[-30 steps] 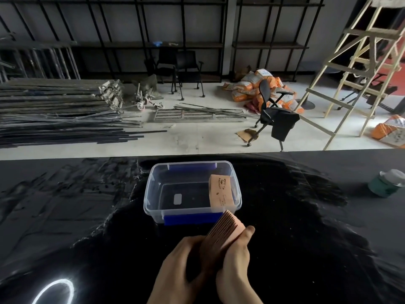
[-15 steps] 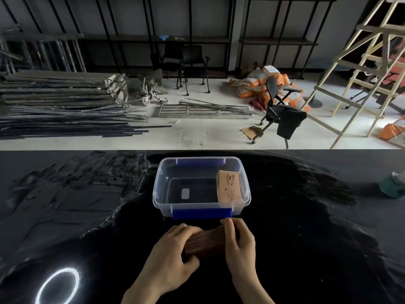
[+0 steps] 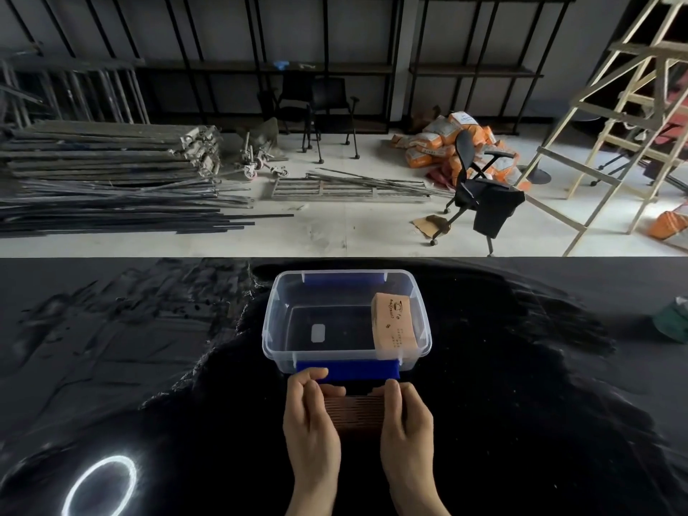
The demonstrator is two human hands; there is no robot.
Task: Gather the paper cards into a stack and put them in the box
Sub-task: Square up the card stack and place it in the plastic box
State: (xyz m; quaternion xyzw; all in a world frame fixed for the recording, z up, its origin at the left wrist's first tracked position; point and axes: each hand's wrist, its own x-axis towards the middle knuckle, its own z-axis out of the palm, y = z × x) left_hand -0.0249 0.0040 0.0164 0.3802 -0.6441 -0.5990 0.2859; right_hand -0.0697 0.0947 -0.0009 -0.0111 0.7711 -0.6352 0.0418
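Brown stack of paper cards [image 3: 353,410]: both ends were hidden under left hand [image 3: 311,422] and right hand [image 3: 405,422]; only ribbed edges showed between. Forearms were cut off by bottom edge. Printed text on tan card bundle [image 3: 394,322] inside clear plastic box with blue latches [image 3: 275,329] was too small to read. Green round object [image 3: 672,322] was cut off by right edge, blurred. White ring-shaped reflection [image 3: 99,486] on glossy black table [image 3: 111,366] was cut off at bottom.

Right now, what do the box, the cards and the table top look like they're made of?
Box: clear glossy plastic, see-through walls, blue clips.
Cards: thin brown paper or card, matte, edges showing as fine ridges between both hands.
Table top: black and shiny; possibly plastic sheet, cannot tell.
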